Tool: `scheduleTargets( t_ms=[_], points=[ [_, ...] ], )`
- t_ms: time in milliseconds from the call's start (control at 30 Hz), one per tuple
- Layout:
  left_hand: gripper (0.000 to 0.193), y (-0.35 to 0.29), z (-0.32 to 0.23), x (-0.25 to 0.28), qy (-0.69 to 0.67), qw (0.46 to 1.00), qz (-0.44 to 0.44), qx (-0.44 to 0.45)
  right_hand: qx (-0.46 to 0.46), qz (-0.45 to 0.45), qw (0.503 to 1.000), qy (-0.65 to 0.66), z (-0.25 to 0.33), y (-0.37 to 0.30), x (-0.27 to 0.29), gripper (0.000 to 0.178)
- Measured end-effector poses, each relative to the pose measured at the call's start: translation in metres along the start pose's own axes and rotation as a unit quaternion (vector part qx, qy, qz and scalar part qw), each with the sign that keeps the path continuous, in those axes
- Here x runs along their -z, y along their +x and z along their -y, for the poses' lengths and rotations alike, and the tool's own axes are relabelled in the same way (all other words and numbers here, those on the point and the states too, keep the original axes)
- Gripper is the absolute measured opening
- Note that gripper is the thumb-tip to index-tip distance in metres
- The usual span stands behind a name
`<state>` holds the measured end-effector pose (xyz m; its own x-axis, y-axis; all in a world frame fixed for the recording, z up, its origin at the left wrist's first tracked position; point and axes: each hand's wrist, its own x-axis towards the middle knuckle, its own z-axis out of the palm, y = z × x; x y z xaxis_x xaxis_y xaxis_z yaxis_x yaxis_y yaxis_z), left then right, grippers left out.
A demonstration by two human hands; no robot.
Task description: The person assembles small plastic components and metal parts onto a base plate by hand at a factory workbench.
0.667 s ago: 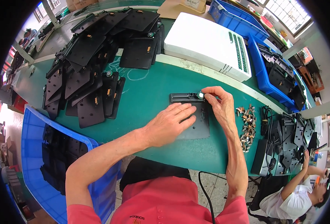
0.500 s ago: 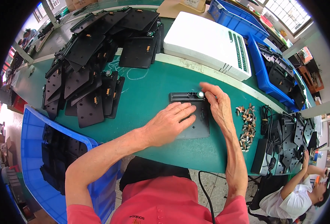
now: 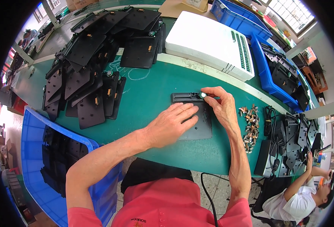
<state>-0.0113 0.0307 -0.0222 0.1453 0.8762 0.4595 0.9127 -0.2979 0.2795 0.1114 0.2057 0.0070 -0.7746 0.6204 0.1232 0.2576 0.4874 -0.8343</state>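
A black plastic panel (image 3: 200,130) lies on the green table in front of me, its raised bar along the far side. My left hand (image 3: 171,125) rests on the panel with its fingers stretched out and covers much of its left half. At the panel's far right corner sits a small round part (image 3: 202,95) with a pale, shiny top and a green edge. My right hand (image 3: 223,108) pinches this part between thumb and forefinger. Right of that hand lies a loose heap of small metal-and-brown parts (image 3: 251,128).
Many similar black panels (image 3: 82,81) are piled at the left. A white foam block (image 3: 208,41) with rows of green round parts stands behind. Blue bins (image 3: 91,145) flank the table. Cables and black adapters (image 3: 265,159) lie right, near a seated person (image 3: 293,200).
My right hand has come down from just beside the round part, and its thumb and forefinger have closed on it. My left hand and the panel have stayed in place.
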Motion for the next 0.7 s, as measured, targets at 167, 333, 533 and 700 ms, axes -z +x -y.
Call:
scheduleTargets(
  t_ms=[167, 333, 533, 700],
  points=[
    [0.034, 0.001, 0.0, 0.001, 0.023, 1.0, -0.001, -0.007, -0.009, -0.031, 0.999, 0.003, -0.001, 0.0, -0.002, 0.02],
    [0.034, 0.001, 0.001, 0.0, 0.02, 1.0, -0.003, -0.006, -0.006, -0.053, 0.999, 0.003, 0.001, -0.001, -0.004, 0.017],
    [0.045, 0.0, 0.0, -0.002, -0.002, 1.0, -0.001, 0.004, -0.016, -0.079, 0.997, -0.008, 0.004, -0.002, -0.007, 0.015],
    [0.045, 0.0, 0.001, -0.002, -0.004, 1.0, 0.002, 0.004, -0.004, -0.135, 0.989, -0.052, 0.002, -0.005, -0.017, 0.012]
  ],
)
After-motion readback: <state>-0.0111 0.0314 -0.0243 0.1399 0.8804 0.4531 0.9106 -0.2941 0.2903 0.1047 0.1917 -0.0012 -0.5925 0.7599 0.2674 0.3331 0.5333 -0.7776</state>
